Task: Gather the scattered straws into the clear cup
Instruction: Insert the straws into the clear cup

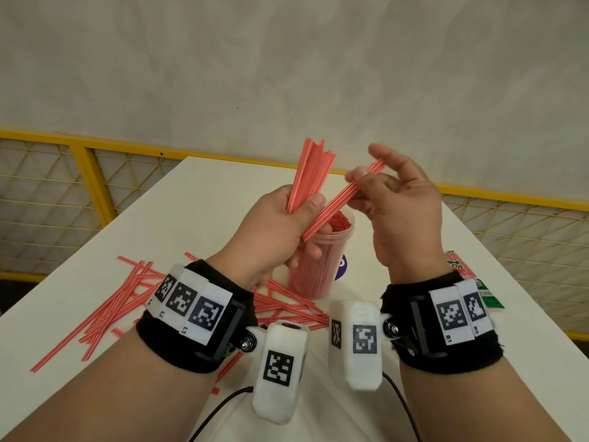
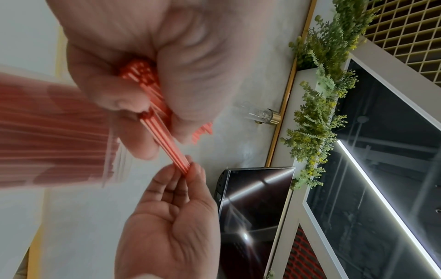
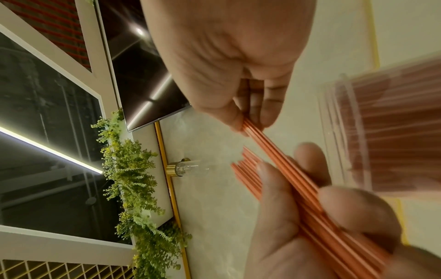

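While the white counter (image 1: pixel 204 199) fills the middle of the frame, the clear cup (image 1: pixel 318 266) stands at its centre, full of red straws. Loose straws (image 1: pixel 105 307) lie at lower left. The left hand (image 1: pixel 274 231) grips a bundle (image 1: pixel 306 173); the right hand (image 1: pixel 404 212) pinches a few straws (image 1: pixel 338 202).

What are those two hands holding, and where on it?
The left hand grips a bunch of red straws near its lower end. The right hand pinches a few straws near their upper end, their lower ends at the left hand.
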Motion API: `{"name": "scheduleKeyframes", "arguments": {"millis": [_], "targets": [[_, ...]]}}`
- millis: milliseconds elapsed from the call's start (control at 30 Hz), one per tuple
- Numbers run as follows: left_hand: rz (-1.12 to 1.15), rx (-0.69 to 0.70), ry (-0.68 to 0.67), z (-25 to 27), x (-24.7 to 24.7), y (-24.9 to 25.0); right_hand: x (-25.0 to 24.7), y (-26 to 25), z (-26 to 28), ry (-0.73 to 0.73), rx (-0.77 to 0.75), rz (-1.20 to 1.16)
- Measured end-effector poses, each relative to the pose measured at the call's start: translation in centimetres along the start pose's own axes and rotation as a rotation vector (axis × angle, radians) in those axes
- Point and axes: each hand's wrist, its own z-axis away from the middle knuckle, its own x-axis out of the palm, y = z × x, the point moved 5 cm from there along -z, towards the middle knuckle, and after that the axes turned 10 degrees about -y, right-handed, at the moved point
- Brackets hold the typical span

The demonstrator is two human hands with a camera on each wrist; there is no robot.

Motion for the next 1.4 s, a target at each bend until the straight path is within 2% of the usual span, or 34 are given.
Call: {"name": "scheduleKeyframes", "arguments": {"millis": [133,267,333,467,500,533,667,767,867,933,1000,1033,1133,1167,1267,1300,1400], "targets": [[-0.023,0.007,0.189,-0.1,-1.6,-0.1,-1.6,-0.8,-0.2,0.152,-0.152,0.022],[-0.064,0.001,0.207,-0.2,-1.8,-0.4,-1.1,-0.3,-0.2,0.093,-0.225,0.253],[-0.057,-0.003,0.195,-0.3,-1.6,-0.6,-0.3,0.3,-0.1,-0.004,-0.180,0.392],[-0.054,0.003,0.185,-0.3,-1.6,-0.5,1.6,2.6,0.1,-0.403,0.080,0.924],[-0.055,0.003,0.186,-0.3,-1.6,-0.5,1.8,2.8,0.2,-0.456,0.111,0.969],[-0.055,0.001,0.188,-0.3,-1.7,-0.5,1.8,2.9,0.2,-0.455,0.120,0.969],[-0.046,-0.003,0.201,-0.2,-1.8,-0.5,0.7,2.0,-0.1,-0.288,0.131,0.858],[-0.040,-0.007,0.195,-0.2,-1.8,-0.5,0.3,2.7,0.1,-0.336,0.227,0.838],[-0.041,-0.008,0.189,-0.3,-1.7,-0.5,0.5,2.4,0.2,-0.295,0.187,0.747],[-0.034,-0.006,0.196,-0.3,-1.8,-0.6,0.8,2.3,0.2,-0.353,0.167,0.751],[-0.040,-0.003,0.208,-0.3,-1.9,-0.6,1.4,2.9,0.4,-0.475,0.221,0.820],[-0.048,-0.002,0.211,-0.3,-2.0,-0.6,1.4,3.0,0.5,-0.487,0.236,0.834],[-0.061,-0.007,0.217,-0.3,-2.0,-0.6,0.9,2.3,0.3,-0.352,0.162,0.802],[-0.061,-0.010,0.219,-0.3,-2.0,-0.6,0.8,2.2,0.2,-0.348,0.154,0.785],[-0.038,-0.010,0.214,-0.3,-1.9,-0.6,1.4,2.8,0.5,-0.497,0.231,0.812],[-0.015,-0.013,0.202,-0.2,-1.9,-0.6,1.4,2.9,0.5,-0.503,0.238,0.808],[0.074,-0.031,0.137,-0.1,-1.4,-0.6,1.1,2.1,0.3,-0.339,0.136,0.727]]}}
